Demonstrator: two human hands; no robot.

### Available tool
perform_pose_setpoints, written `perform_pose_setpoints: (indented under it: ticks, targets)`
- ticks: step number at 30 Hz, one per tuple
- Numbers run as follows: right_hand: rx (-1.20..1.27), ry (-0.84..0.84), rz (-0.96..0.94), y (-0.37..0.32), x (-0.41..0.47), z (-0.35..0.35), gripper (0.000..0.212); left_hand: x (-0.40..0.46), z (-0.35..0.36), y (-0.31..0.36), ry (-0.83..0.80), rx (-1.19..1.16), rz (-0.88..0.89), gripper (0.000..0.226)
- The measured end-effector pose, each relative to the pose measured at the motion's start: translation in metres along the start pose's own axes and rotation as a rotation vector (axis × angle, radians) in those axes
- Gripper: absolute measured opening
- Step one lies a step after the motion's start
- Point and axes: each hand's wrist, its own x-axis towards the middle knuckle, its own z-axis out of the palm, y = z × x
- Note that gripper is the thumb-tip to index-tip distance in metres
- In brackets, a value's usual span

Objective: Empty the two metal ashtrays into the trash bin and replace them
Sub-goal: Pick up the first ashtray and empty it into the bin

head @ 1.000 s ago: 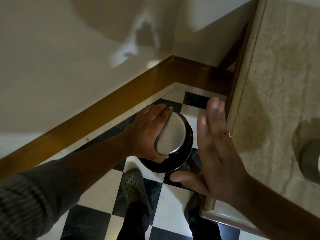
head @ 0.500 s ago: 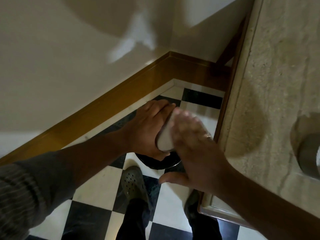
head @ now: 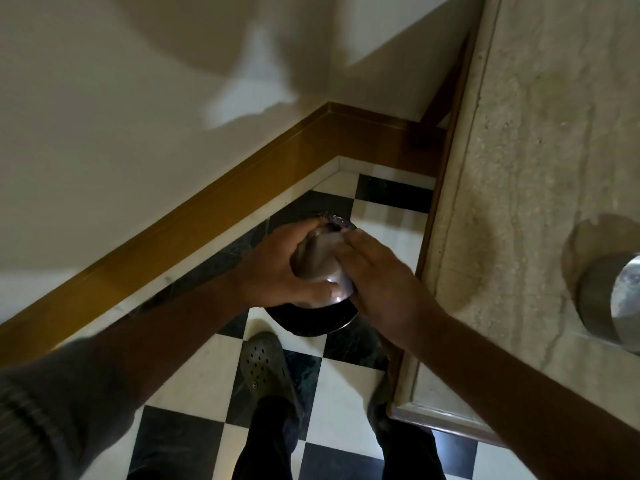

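Note:
My left hand grips a round metal ashtray, turned bottom-up over the black trash bin on the floor. My right hand lies flat against the ashtray's upturned base, fingers together, covering its right side. The bin's dark rim shows below and behind the hands; its inside is hidden. A second metal ashtray stands on the stone counter at the right edge, partly cut off by the frame.
The bin sits in a corner of black-and-white checkered floor, bounded by a wooden skirting board and white wall. The counter's wooden edge runs close on the right. My feet in dark clogs stand just before the bin.
My right hand came in from the open air at the right and now presses flat on the upturned ashtray's base. The left hand has kept the ashtray over the bin.

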Motion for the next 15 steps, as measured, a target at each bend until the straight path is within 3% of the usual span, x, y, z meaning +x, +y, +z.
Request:
perform_pose_setpoints:
  ticks: [3, 7, 11, 15]
  targets:
    - [0.167, 0.015, 0.209, 0.002, 0.016, -0.009, 0.039, -0.006, 0.008, 0.000, 0.150, -0.476, -0.281, 0.069]
    - [0.237, -0.063, 0.477, 0.000, 0.029, -0.006, 0.022, -0.018, 0.019, -0.009, 0.373, -0.871, -0.467, 0.088]
    - [0.361, -0.106, 0.682, -0.007, 0.033, 0.006, 0.031, -0.028, 0.027, -0.006, 0.436, -0.884, -0.537, 0.072]
    - [0.400, -0.131, 0.762, -0.011, 0.032, 0.016, 0.029, -0.024, 0.026, 0.010, 0.438, -0.856, -0.612, 0.060]
